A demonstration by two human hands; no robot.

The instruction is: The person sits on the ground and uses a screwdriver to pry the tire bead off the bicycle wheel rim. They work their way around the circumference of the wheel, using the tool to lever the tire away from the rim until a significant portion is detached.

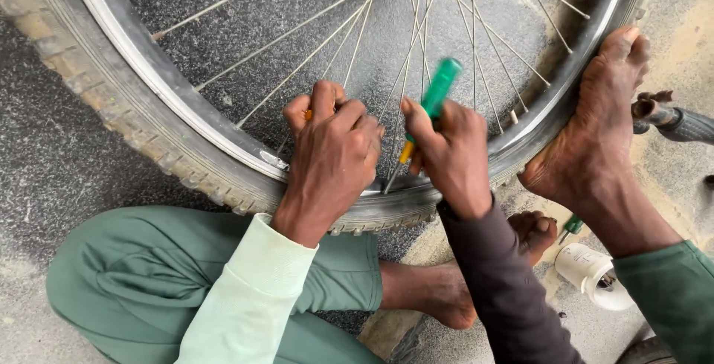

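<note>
right grip [450, 157] closed on green screwdriver [433, 100]; left grip [335, 148] fisted at rim [223, 137]

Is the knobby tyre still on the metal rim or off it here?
On. The knobby tyre wraps the metal rim all along the visible arc; under the hands it cannot be told.
</note>
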